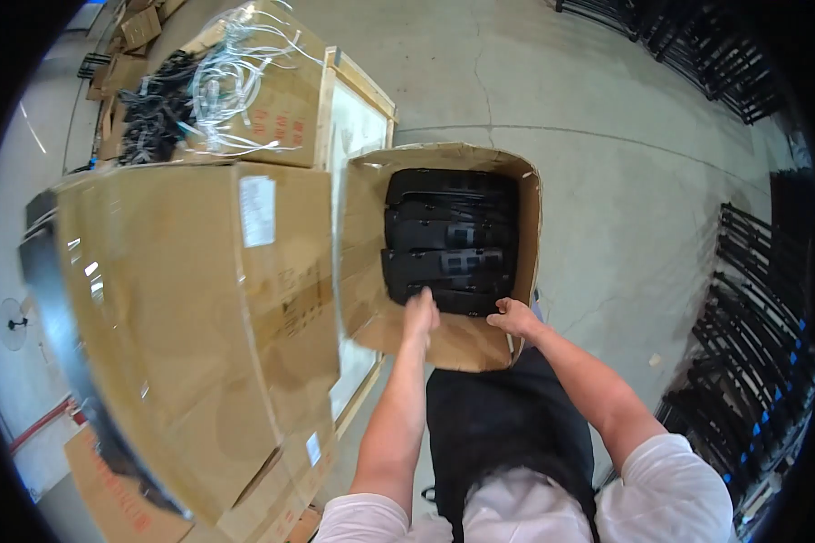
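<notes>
A large taped carton [172, 244] dominates the left side, shut enough that its contents stay hidden. Just right of it, an open carton [362, 235] holds black panels [417, 264] laid in overlapping rows. The step in hand looks like handling those panels at their near edge; the next move seems to call for a sure fingerhold there. The left hand [420, 314] is blurred and the right hand [515, 319] half curled near the corner; whether either grasps anything, I cannot tell.
</notes>
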{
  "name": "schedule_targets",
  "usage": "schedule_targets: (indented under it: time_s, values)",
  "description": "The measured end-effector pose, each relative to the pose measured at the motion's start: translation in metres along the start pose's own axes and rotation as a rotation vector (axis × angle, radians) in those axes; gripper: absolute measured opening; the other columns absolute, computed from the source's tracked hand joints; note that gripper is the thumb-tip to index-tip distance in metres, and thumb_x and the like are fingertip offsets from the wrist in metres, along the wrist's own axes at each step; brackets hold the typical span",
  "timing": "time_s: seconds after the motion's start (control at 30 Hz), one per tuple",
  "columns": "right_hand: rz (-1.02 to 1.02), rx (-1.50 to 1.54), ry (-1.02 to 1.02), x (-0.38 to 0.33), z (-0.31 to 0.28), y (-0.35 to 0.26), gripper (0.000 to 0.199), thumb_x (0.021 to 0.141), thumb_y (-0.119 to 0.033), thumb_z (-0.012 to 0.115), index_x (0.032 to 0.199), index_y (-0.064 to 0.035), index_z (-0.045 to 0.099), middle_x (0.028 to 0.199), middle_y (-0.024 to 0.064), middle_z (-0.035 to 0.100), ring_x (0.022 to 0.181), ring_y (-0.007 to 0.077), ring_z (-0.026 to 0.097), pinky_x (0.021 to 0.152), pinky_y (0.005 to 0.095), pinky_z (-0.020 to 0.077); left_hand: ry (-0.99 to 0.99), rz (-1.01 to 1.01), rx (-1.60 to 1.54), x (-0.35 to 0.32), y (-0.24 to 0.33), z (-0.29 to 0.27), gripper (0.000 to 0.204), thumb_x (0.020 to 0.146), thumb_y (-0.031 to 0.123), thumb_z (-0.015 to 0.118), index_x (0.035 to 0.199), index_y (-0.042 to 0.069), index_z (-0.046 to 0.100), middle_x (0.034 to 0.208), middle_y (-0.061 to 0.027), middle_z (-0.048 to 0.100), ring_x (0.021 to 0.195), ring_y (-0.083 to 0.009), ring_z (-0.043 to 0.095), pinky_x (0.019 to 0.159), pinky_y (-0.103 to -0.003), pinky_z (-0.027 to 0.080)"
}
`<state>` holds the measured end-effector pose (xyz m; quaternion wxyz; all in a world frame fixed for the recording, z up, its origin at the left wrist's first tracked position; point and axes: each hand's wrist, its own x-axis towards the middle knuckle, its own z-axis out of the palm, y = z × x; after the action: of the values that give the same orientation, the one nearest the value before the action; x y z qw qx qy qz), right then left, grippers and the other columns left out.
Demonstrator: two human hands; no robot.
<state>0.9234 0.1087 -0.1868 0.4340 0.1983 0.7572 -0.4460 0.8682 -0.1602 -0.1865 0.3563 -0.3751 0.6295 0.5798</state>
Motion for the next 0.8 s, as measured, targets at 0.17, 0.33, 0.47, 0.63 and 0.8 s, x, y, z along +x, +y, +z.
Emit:
schedule_targets:
  time_s: [0.17, 0.33, 0.47, 0.63, 0.8]
  values:
    - [-0.121, -0.193, -0.012, 0.158, -0.026, 0.014, 0.091, 0.077, -0.046, 0.080, 0.148, 0.0059, 0.054, 0.144, 0.0274, 0.062, 0.134, 0.0373, 0.061, 0.114, 0.0401, 0.0477, 0.228, -0.443, -0.270, 0.129, -0.189, 0.023, 0.075, 0.101, 0.057, 0.065, 0.151, 0.005, 0.046, 0.147, -0.0171, 0.053, 0.131, -0.0289, 0.054, 0.107, -0.044, 0.048]
    - [-0.198, -0.384, 0.042, 0.334, -0.074, 0.025, 0.096, 0.074, -0.043, 0.088, 0.150, 0.0045, 0.052, 0.148, 0.0274, 0.058, 0.138, 0.0380, 0.057, 0.117, 0.0404, 0.0453, 0.201, -0.647, -0.451, 0.211, -0.219, 0.091, 0.097, 0.100, 0.063, 0.063, 0.169, 0.009, 0.022, 0.172, -0.0168, 0.027, 0.157, -0.0312, 0.026, 0.127, -0.046, 0.024]
    - [-0.297, -0.601, 0.078, 0.404, -0.027, -0.013, 0.114, 0.074, -0.047, 0.090, 0.160, 0.0045, 0.036, 0.158, 0.0271, 0.048, 0.146, 0.0373, 0.048, 0.122, 0.0409, 0.0393, 0.324, -0.510, -0.745, 0.263, -0.270, 0.052, 0.097, 0.097, 0.068, 0.063, 0.167, 0.011, 0.027, 0.171, -0.0099, 0.033, 0.156, -0.0272, 0.028, 0.127, -0.044, 0.023]
    - [-0.251, -0.748, 0.146, 0.420, -0.015, 0.006, 0.130, 0.069, -0.057, 0.091, 0.167, -0.0044, 0.024, 0.162, 0.0269, 0.040, 0.151, 0.0446, 0.037, 0.127, 0.0475, 0.0329, 0.295, -0.354, -0.994, 0.298, -0.281, 0.073, 0.103, 0.089, 0.077, 0.067, 0.162, 0.011, 0.039, 0.165, -0.0066, 0.041, 0.149, -0.0241, 0.037, 0.124, -0.041, 0.026]
    - [-0.041, -0.730, -0.096, 0.403, 0.002, -0.009, 0.127, 0.067, -0.067, 0.087, 0.166, -0.0088, 0.031, 0.169, 0.0201, 0.029, 0.159, 0.0403, 0.023, 0.130, 0.0541, 0.0232, 0.356, -0.369, -1.026, 0.313, -0.290, 0.057, 0.108, 0.079, 0.087, 0.068, 0.154, 0.012, 0.049, 0.148, -0.0050, 0.053, 0.135, -0.0228, 0.048, 0.121, -0.038, 0.032]
